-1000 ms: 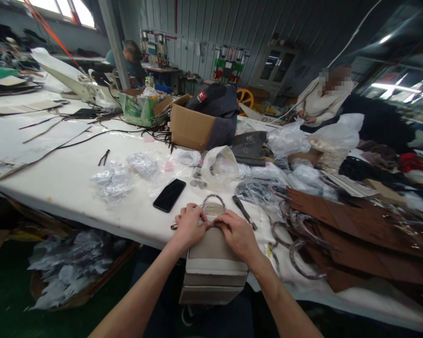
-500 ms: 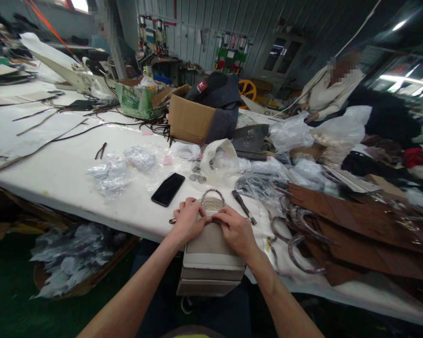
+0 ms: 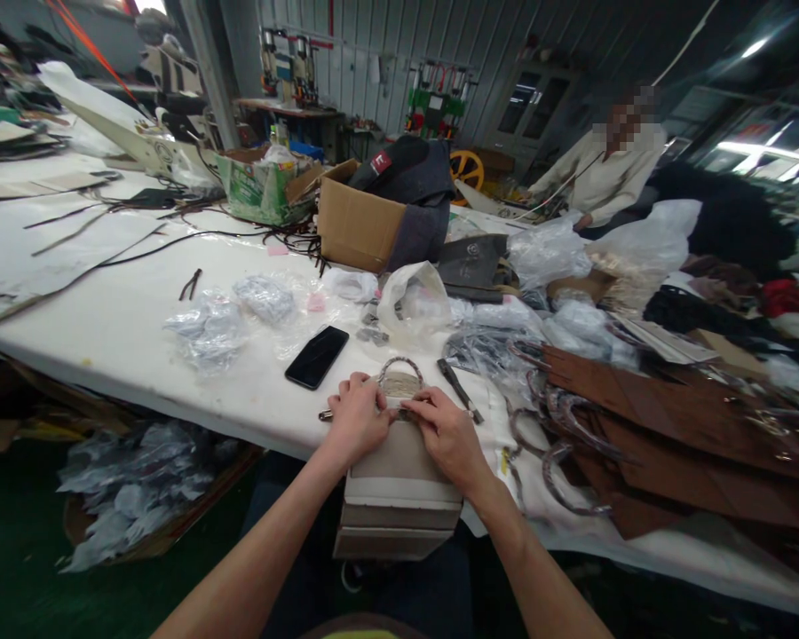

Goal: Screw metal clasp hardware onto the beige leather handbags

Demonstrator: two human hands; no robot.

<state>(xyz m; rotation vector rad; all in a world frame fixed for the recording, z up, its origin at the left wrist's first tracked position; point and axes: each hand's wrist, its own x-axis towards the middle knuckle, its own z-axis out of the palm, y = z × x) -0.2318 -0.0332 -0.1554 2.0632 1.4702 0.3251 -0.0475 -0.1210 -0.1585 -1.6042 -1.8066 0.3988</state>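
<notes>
A beige bag [image 3: 399, 479] with a rounded braided handle [image 3: 399, 362] sits at the table's front edge, close to my body. My left hand [image 3: 359, 413] grips the upper left of the bag, its fingers bent in near the handle's base. On the upper right, my right hand [image 3: 447, 435] pinches the bag's top edge with thumb and forefinger. The fingertips of both hands are close together but apart. A black phone [image 3: 317, 358] lies just beyond my left hand, and a dark strap-like piece [image 3: 459, 390] lies beyond my right hand.
Brown leather pieces [image 3: 679, 426] with curved handles are piled at right. Crumpled plastic bags [image 3: 209, 333] lie left of the phone. A cardboard box [image 3: 359, 222] holding dark material and a green box [image 3: 257, 186] stand farther back. A person [image 3: 613, 169] leans over the table's far right.
My right hand's fingers have shifted slightly at the bag's top, while my left hand stays nearly still. The person at the far right has moved left.
</notes>
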